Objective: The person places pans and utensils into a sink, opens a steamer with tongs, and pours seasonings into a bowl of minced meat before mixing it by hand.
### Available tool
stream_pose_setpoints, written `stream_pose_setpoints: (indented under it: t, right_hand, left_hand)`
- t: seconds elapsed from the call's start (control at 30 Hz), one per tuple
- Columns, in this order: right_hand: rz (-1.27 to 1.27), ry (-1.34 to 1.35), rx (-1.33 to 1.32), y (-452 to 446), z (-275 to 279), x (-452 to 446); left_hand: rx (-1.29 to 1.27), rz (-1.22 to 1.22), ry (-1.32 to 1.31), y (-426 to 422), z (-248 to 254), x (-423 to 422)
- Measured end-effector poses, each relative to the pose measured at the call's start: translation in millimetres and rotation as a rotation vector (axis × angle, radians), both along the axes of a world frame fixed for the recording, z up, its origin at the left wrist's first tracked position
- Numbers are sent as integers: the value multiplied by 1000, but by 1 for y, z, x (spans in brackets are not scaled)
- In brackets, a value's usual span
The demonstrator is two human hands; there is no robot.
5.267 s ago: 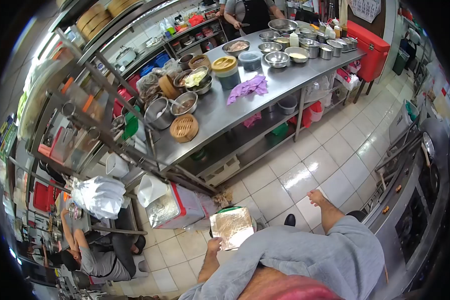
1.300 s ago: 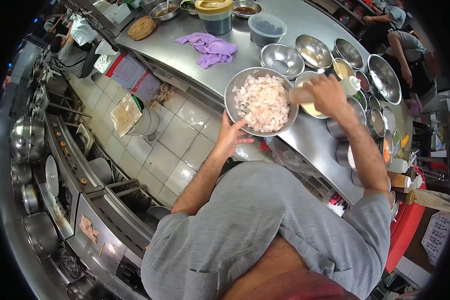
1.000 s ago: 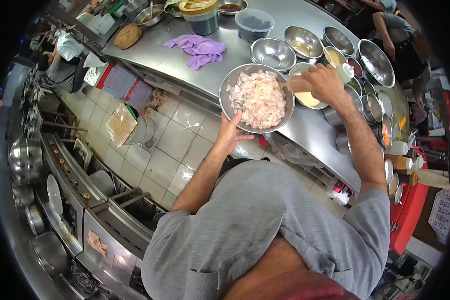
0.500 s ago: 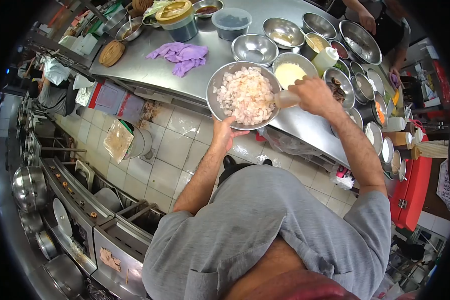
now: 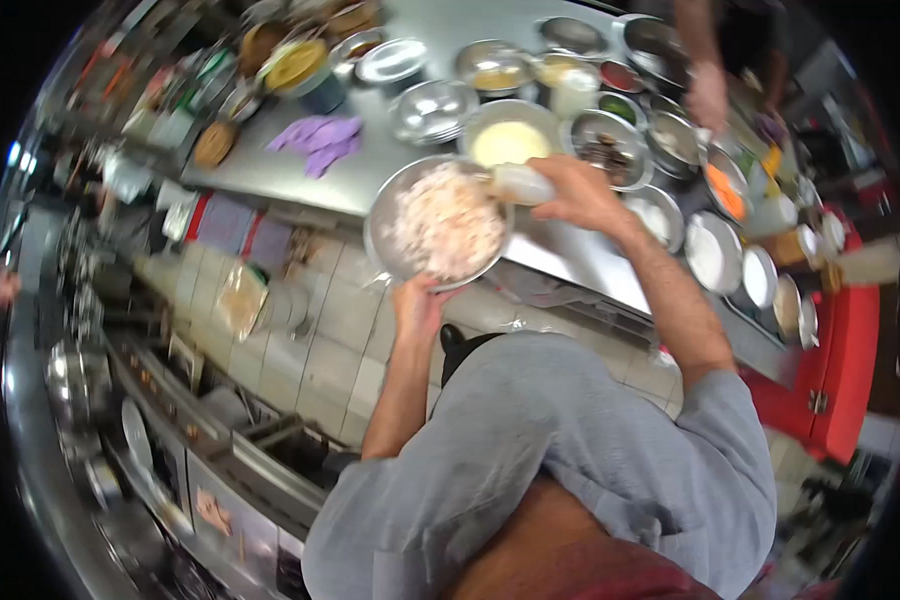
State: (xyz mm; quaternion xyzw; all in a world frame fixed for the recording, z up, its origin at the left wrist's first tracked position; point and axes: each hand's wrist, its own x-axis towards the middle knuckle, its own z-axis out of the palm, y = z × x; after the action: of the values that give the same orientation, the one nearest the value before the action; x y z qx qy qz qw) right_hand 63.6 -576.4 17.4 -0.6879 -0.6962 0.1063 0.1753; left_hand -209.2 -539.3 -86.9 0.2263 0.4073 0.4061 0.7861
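My left hand (image 5: 420,308) grips the near edge of a steel bowl (image 5: 380,228), its fingers tucked beneath. Pale, chopped raw pieces (image 5: 446,225), possibly meat, fill the bowl, with an orange-tinged patch on top. Closed around a translucent squeeze bottle (image 5: 522,186), my right hand (image 5: 576,195) tips its mouth down over the bowl's right side. Whether liquid is flowing out is too blurred to see. Just behind stands a bowl (image 5: 468,128) of pale yellow liquid.
Steel bowls of ingredients crowd the counter (image 5: 385,95) on the right, among them one with dark pieces (image 5: 605,152). A purple cloth (image 5: 318,142) lies to the left. Another person's hand (image 5: 708,95) is over the far bowls. A stove (image 5: 160,400) runs along the lower left.
The view has shifted and blurred, with the bowl now lower and further left in it. My grip on bowl and bottle is unchanged. The other person's hand has come down toward the bowls.
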Motion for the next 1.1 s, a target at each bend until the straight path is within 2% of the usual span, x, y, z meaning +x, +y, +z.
stream_pose_setpoints:
  t: [0.07,0.13,0.17,0.23,0.3,0.37,0.43,0.57,0.7,0.77,0.87,0.97,1.1]
  right_hand:
    - [5,271,194,-25,-5,18]
    - [-161,721,167,-64,36,27]
    - [-219,707,188,-83,39,46]
    - [-342,616,591,-104,48,82]
    - [-515,591,686,-139,77,120]
    - [-596,625,846,-168,78,171]
    - [-692,515,896,-193,73,214]
    - [-774,640,873,-219,36,272]
    - [-850,524,803,-221,-1,290]
    - [-955,328,803,-220,-20,297]
    - [-1043,259,780,-221,-42,303]
    - [-1121,179,776,-222,-49,299]
    - [-1172,278,821,-226,-42,283]
  left_hand:
    - [-20,-35,-4,-19,4,2]
    - [-36,-28,-4,-33,5,5]
    - [-37,-27,-14,-41,9,7]
    - [-37,-28,-21,-51,20,9]
    - [-48,98,46,-59,25,8]
    - [-59,99,44,-62,19,-3]
    - [-70,102,37,-60,8,-18]
    - [-76,178,48,-65,-8,-39]
    - [-54,229,55,-73,-15,-55]
    - [-58,265,38,-79,-16,-61]
    - [-119,311,62,-89,-13,-66]
    - [-127,350,100,-96,-17,-78]
    - [-139,348,65,-101,-34,-103]
